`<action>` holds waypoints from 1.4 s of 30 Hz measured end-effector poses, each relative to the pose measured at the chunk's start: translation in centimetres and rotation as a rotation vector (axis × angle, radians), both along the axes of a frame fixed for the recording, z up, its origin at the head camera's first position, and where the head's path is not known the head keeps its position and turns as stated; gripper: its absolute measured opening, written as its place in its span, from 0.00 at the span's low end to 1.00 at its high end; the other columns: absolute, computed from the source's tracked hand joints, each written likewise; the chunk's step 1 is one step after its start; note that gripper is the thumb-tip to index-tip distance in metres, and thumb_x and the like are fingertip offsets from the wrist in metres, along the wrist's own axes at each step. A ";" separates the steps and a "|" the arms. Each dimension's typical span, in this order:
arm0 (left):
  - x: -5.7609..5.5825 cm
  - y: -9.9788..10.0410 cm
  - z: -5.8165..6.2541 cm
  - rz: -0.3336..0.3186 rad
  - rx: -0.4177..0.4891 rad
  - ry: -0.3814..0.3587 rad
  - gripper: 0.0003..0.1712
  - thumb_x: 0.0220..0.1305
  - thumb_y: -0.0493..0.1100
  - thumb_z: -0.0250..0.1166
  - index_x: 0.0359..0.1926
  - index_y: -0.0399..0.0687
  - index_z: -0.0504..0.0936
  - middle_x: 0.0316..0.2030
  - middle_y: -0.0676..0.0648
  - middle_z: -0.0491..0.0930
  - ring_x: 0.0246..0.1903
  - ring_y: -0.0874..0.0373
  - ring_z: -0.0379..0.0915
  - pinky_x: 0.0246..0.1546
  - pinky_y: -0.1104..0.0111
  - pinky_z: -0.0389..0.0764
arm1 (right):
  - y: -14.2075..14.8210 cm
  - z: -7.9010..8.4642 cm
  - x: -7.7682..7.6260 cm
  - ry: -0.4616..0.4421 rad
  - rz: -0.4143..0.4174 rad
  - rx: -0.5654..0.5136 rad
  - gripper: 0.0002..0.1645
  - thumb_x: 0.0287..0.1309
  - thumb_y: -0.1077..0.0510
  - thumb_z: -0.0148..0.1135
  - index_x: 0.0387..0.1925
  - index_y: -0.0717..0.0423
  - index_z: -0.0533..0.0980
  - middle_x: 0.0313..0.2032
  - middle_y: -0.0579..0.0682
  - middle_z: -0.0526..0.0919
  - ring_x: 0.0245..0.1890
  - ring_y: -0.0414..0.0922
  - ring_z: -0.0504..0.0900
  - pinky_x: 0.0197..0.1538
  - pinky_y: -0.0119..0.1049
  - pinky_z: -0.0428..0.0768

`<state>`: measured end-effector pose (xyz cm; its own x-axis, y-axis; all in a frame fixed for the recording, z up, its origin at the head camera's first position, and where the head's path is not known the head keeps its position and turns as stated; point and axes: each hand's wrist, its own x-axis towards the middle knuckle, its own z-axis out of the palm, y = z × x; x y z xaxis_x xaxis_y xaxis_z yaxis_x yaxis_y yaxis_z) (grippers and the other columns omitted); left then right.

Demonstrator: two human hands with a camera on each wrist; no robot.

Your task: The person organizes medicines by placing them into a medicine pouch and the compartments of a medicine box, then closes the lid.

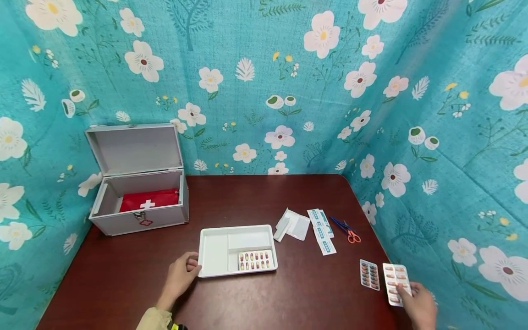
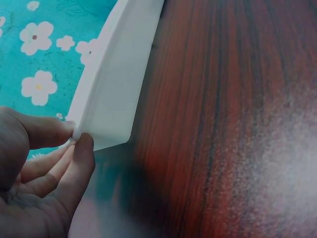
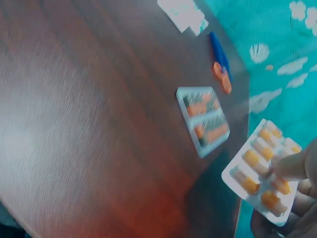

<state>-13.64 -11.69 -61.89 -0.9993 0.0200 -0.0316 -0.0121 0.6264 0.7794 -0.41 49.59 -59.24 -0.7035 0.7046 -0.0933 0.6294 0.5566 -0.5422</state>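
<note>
At the front left corner of a white compartmented tray (image 1: 215, 253), my left hand (image 1: 179, 276) pinches the rim between thumb and fingers; the left wrist view shows this grip on the tray's edge (image 2: 99, 84) closely. In the tray's front right compartment lies a blister pack of red and yellow capsules (image 1: 253, 261). Over at the table's right edge, my right hand (image 1: 421, 306) holds a blister pack of orange and clear capsules (image 1: 393, 274), thumb on its face. Just left of it, a second blister pack (image 1: 369, 275) with dark green and orange capsules lies flat on the table.
A grey metal box (image 1: 140, 220) stands with its lid up at the back left, a red pouch (image 1: 165, 198) with a white cross inside. Right of the tray lie white packets (image 1: 298, 226), a strip of blue-and-white wrapped packets (image 1: 323, 236) and scissors (image 1: 352, 236). Floral curtains (image 1: 247, 114) hang behind.
</note>
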 end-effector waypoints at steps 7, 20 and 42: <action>-0.1 -0.3 0.0 0.002 -0.008 -0.015 0.20 0.56 0.34 0.69 0.51 0.34 0.80 0.32 0.46 0.85 0.31 0.59 0.81 0.33 0.70 0.79 | -4.2 2.3 -3.7 0.190 0.117 -0.008 0.23 0.62 0.60 0.64 0.53 0.73 0.75 0.37 0.70 0.85 0.19 0.31 0.73 0.23 0.29 0.72; -0.2 -0.4 0.3 0.010 0.016 -0.014 0.19 0.56 0.34 0.70 0.50 0.35 0.81 0.31 0.46 0.85 0.31 0.59 0.82 0.34 0.71 0.80 | -15.9 1.6 -11.1 0.306 0.589 -0.180 0.15 0.59 0.63 0.68 0.47 0.64 0.82 0.27 0.54 0.86 0.20 0.31 0.74 0.26 0.29 0.74; 0.0 -0.4 -0.4 0.003 0.044 0.020 0.18 0.54 0.32 0.71 0.48 0.35 0.82 0.29 0.48 0.84 0.28 0.63 0.80 0.33 0.72 0.79 | -29.3 -0.1 -15.4 0.245 1.065 -0.148 0.14 0.54 0.59 0.72 0.44 0.52 0.84 0.25 0.42 0.83 0.21 0.28 0.69 0.27 0.25 0.70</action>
<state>-13.64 -12.14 -62.32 -0.9998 0.0183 -0.0105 0.0024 0.5918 0.8061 -15.80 20.26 -59.34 -0.9549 -0.2801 0.0982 -0.2677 0.6697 -0.6927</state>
